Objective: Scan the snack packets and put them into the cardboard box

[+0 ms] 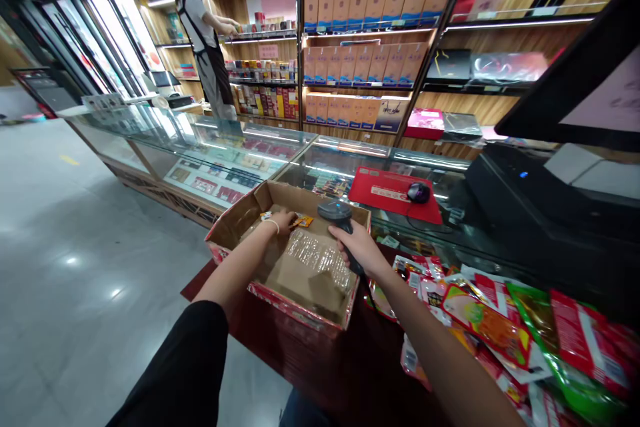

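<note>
My right hand (357,243) is wrapped round the handle of a black barcode scanner (335,210), held above the right side of an open cardboard box (300,310). A cable hangs from the scanner's lower end. My left hand (284,221) reaches into the far part of the box, its fingers closed at a small orange packet (304,221). The fingertips are partly hidden. Another bit of orange packaging (265,215) shows just left of that hand. Clear plastic wrap (317,253) lies on the bottom of the box.
Many snack bags (487,320) are heaped to the right of the box. Behind it, a red mouse pad (373,188) with a mouse (419,193) lies on the glass counter (280,137). A dark monitor (565,87) overhangs the right. A person (207,47) stands at the shelves behind the counter.
</note>
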